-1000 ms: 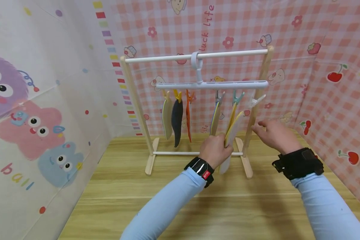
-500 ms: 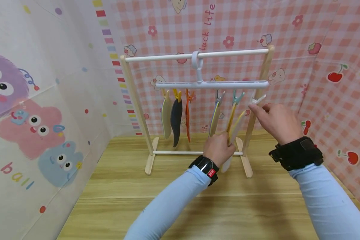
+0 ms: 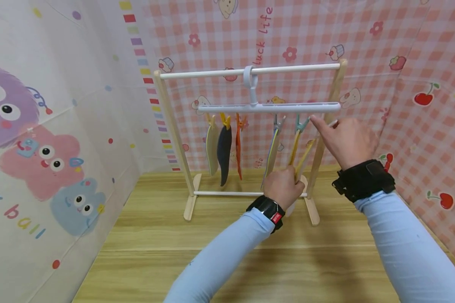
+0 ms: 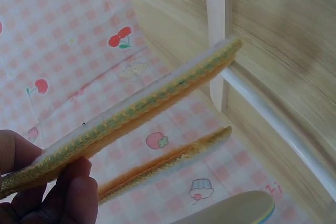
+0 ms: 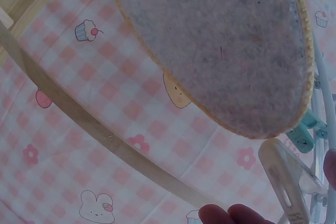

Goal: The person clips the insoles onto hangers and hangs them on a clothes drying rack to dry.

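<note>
My left hand [image 3: 283,188] pinches a flat insole [image 4: 142,100] with a pale felt face and yellow stitched edge. In the right wrist view, the insole's rounded end [image 5: 226,61] lies right at a white clip [image 5: 283,179]. My right hand [image 3: 350,141] is around that clip, thumb raised beside it on one side and fingertips [image 5: 215,216] on the other, with gaps showing between. Just left hangs a yellow-edged insole [image 3: 294,149] in a teal clip [image 3: 301,123], and beyond it a blue-edged insole [image 3: 271,153] in a grey clip.
A white hanger bar [image 3: 288,107] hangs from a wooden rack [image 3: 170,118]. On its left side dangle a cream insole [image 3: 211,149], a dark insole [image 3: 224,153] and an orange piece [image 3: 239,155] from clips. The rack stands on a wood-grain table [image 3: 174,256] before patterned cloth walls.
My right hand has risen from below the white clip to around it, just under the bar. My left hand has shifted slightly right with the insole.
</note>
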Available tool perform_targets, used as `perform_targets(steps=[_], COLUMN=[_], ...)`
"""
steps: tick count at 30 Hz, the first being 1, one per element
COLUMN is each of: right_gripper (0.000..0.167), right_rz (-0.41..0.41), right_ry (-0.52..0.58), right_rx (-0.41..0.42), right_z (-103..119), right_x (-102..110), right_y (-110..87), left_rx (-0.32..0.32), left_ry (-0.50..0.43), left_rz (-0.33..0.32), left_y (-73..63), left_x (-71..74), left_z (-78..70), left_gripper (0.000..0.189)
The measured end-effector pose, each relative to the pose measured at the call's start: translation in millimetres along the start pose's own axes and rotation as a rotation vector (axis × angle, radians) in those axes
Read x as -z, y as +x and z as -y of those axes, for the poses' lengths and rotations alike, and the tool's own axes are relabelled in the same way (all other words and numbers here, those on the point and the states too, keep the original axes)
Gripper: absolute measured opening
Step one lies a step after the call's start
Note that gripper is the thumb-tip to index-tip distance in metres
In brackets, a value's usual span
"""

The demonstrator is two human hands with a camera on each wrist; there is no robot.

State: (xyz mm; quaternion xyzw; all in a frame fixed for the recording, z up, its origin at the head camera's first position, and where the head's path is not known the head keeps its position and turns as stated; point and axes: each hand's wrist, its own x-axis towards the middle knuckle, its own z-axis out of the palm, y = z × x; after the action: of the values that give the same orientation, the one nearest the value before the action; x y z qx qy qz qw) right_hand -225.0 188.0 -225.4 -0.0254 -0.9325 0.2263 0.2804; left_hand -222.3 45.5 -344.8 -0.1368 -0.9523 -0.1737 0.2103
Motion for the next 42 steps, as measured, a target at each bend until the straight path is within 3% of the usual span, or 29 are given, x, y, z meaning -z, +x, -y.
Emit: perform_targets(steps=[9,19,36,42], right_gripper=[0.082,0.084,0.075,0.069], right_rz=[-0.016,0.026,0.016,0.006], right_ry=[-0.002,0.009,0.039,0.037], right_rx=[-0.088,-0.105,0.005,0.037], right_z=[3,0,6,9], right_x=[-6,-4,-10,-11], right_y=[6.3,11.1,9.7,8.6], left_rx=[-0.011,-0.003,0.006,0.003], left_ry=[0.021,0.030,0.073,0.063], left_rz=[-0.036,-0.045,-0.029,-0.053], left_y=[2.6,5.5,5.9,8.7], left_x=[-3.4,-2.4,-5.1,-3.1], left_z=[-1.5,-4.5,-4.6,-5.3], left_gripper=[0.016,0.017,0.021,0.018])
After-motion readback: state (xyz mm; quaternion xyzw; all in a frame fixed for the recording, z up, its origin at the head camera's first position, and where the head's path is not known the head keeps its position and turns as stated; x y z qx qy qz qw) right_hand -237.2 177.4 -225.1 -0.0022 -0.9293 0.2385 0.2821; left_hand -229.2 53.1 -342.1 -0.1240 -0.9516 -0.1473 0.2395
